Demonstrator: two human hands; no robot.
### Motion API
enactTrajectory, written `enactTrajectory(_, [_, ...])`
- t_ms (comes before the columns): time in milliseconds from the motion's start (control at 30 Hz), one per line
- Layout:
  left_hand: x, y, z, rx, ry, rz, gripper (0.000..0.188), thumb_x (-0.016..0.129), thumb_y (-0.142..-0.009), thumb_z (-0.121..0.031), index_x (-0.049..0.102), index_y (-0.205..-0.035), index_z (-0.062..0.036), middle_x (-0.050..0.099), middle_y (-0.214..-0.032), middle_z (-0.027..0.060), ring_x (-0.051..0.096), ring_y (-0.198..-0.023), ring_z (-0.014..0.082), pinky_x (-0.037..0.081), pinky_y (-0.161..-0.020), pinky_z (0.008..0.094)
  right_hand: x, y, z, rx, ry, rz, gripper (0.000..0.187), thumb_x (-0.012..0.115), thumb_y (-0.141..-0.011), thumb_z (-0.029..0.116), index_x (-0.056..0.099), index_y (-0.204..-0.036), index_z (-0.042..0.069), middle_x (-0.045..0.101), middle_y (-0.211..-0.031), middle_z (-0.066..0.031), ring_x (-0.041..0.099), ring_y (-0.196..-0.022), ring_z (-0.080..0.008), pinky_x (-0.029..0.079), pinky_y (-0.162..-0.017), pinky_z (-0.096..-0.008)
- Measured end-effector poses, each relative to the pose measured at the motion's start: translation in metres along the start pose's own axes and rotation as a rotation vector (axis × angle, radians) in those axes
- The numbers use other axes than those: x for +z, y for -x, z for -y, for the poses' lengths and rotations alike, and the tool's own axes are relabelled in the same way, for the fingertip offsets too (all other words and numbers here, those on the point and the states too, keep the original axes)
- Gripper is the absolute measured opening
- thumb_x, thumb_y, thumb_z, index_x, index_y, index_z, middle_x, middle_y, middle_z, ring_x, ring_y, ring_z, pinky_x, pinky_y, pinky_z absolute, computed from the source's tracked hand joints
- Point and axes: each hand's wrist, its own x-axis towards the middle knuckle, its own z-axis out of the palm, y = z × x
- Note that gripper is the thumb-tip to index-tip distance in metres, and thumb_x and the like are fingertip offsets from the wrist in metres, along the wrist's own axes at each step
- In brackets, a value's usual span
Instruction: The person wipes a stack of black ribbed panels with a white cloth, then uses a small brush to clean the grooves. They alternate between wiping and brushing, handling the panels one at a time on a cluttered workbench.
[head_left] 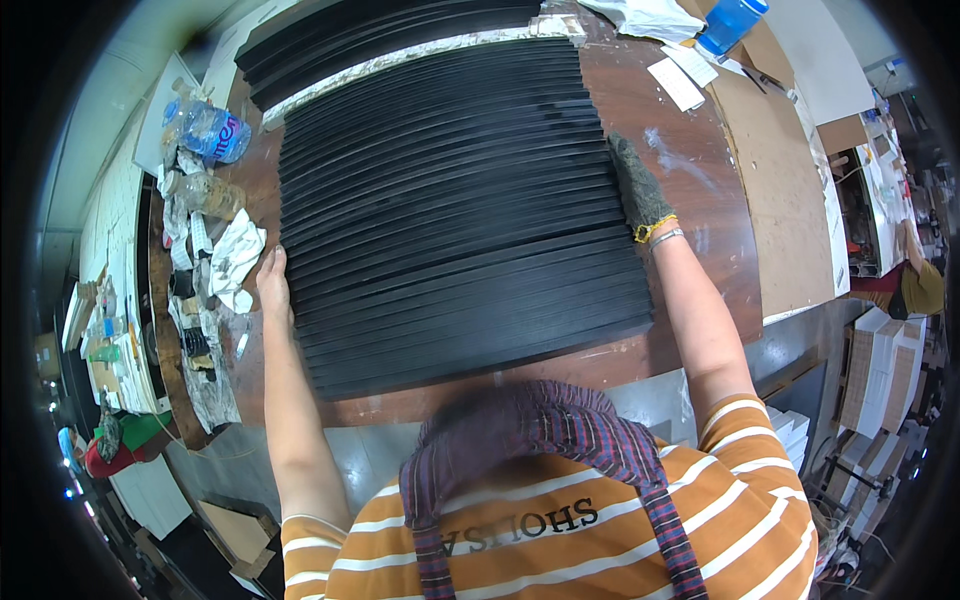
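Your gloved right hand (641, 192) is extended along the right edge of the black slats (460, 215) on the brown tabletop (705, 285); your left hand (273, 282) borders their left edge, finger state undeterminable.

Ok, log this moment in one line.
black strips: rowed on brown table | left hand: bare, at left ends | right hand: gloved, at right ends

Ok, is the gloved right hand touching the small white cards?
Apart: in the head view, bare brown tabletop shows between the gloved right hand and the small white cards.
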Motion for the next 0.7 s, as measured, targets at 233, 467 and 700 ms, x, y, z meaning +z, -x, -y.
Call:
enactTrajectory(233, [-0.002, -0.011, -0.015, -0.088, 0.073, 0.121, 0.052, 0.058, -0.108, -0.034, 0.059, -0.143, 0.0054, 0.066, -0.138, 0.0145, 0.063, -0.123, 0.0226, 0.046, -0.108, 0.0342, 0.037, -0.002, 0.052, 0.14, -0.119, -0.048, 0.064, 0.047, -0.111, 0.046, 0.038, -0.162, 0.007, 0.04, -0.166, -0.009, 0.041, -0.15, -0.0202, 0.03, -0.125, -0.0328])
enactTrajectory(467, [0.006, -0.047, -0.016, -0.09, 0.146, 0.23, 0.063, 0.05, -0.11, -0.049, 0.056, -0.147, 0.0012, 0.062, -0.145, 0.011, 0.057, -0.131, 0.0225, 0.042, -0.111, 0.0376, 0.034, -0.086, 0.042, 0.138, -0.07, 0.016, 0.074, 0.049, -0.108, 0.057, 0.041, -0.16, 0.006, 0.046, -0.162, -0.0129, 0.048, -0.144, -0.0205, 0.035, -0.122, -0.0333])
enactTrajectory(700, [0.032, -0.101, -0.039, -0.076, 0.086, 0.109, 0.07, 0.054, -0.105, -0.059, 0.059, -0.146, -0.0019, 0.064, -0.136, 0.0091, 0.059, -0.116, 0.019, 0.043, -0.099, 0.031, 0.017, -0.12, 0.025, -0.002, 0.052, 0.109, 0.063, 0.031, -0.115, 0.046, 0.031, -0.165, 0.007, 0.036, -0.169, -0.0099, 0.037, -0.153, -0.0221, 0.024, -0.128, -0.0359])
